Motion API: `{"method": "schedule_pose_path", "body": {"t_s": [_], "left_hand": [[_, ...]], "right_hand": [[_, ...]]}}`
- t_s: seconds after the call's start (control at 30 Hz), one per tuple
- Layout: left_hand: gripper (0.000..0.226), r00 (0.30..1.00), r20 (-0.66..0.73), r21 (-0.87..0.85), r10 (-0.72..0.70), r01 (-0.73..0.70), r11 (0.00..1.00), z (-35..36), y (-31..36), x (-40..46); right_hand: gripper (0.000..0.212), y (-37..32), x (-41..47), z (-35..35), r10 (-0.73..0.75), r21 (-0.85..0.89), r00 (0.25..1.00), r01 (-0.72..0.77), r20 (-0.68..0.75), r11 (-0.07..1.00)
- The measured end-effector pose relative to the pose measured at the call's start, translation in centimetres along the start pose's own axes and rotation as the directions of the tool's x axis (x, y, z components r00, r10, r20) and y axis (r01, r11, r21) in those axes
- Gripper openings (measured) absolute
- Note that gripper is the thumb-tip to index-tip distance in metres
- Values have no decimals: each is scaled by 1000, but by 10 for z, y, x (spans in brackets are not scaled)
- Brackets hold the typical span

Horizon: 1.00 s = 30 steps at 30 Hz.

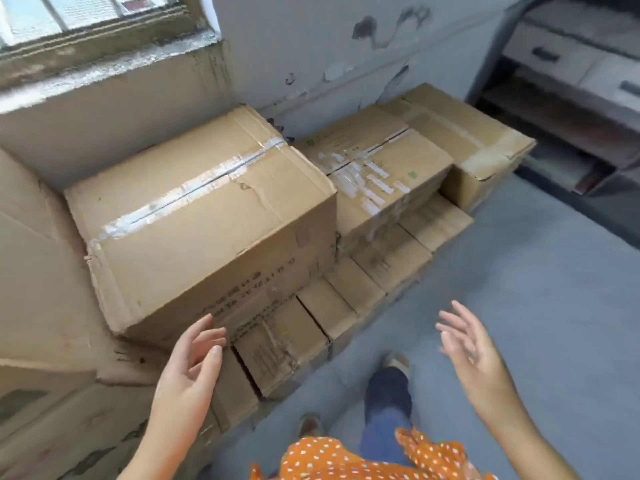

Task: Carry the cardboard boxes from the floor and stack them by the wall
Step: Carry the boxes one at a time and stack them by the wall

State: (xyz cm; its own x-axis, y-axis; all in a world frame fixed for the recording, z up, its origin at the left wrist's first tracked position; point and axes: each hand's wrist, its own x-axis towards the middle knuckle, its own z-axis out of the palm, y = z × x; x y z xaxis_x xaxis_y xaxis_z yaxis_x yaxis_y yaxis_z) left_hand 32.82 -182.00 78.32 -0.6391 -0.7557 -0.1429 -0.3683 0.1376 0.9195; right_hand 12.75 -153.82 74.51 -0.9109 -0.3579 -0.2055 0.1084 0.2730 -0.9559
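Both hands are empty with fingers loosely spread: the left hand (188, 362) nearly touches the big taped box's (207, 216) near lower edge, the right hand (471, 351) well off to its right.

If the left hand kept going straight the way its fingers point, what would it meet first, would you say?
Most likely the near face of the big taped box: the left hand is open, its fingertips close to that box's lower edge. Depth is unclear, so I cannot tell whether they already touch it.

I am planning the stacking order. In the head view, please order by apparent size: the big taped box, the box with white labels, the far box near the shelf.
1. Big taped box, though nearest.
2. Box with white labels.
3. Far box, farthest away, so unsure.
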Motion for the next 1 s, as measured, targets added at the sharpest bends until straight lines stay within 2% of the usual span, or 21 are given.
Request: {"method": "schedule_pose_path", "body": {"t_s": [0.1, 0.2, 0.3, 0.37, 0.63, 0.77, 0.87, 1.0], "left_hand": [[45, 971, 237, 83, 17, -38, 996, 11, -1, -16], [44, 898, 436, 120, 49, -112, 986, 36, 4, -35], [43, 838, 538, 90, 90, -164, 982, 71, 15, -58], [44, 797, 593, 64, 116, -191, 980, 98, 24, -78], [41, 578, 807, 51, 122, -274, 960, 201, 32, -217], [38, 464, 874, -11, 144, -278, 961, 266, 35, -316], [38, 304, 937, -64, 171, -333, 941, 310, 43, -383], [38, 118, 978, -112, 175, -411, 905, 359, 64, -451]], "right_hand": [[40, 19, -66, -11, 87, 49, 974, -78, -209, 996], [35, 33, -126, -21, 164, 123, 913, -127, -372, 984], [42, 45, -172, -38, 215, 181, 831, -140, -513, 974], [38, 53, -200, -55, 229, 203, 783, -134, -579, 970], [38, 106, -353, -152, 306, 243, 639, -186, -706, 952], [36, 136, -451, -214, 391, 329, 472, -210, -790, 920], [33, 155, -520, -245, 435, 380, 306, -223, -847, 898], [29, 169, -587, -266, 498, 484, 88, -141, -863, 864]]}}
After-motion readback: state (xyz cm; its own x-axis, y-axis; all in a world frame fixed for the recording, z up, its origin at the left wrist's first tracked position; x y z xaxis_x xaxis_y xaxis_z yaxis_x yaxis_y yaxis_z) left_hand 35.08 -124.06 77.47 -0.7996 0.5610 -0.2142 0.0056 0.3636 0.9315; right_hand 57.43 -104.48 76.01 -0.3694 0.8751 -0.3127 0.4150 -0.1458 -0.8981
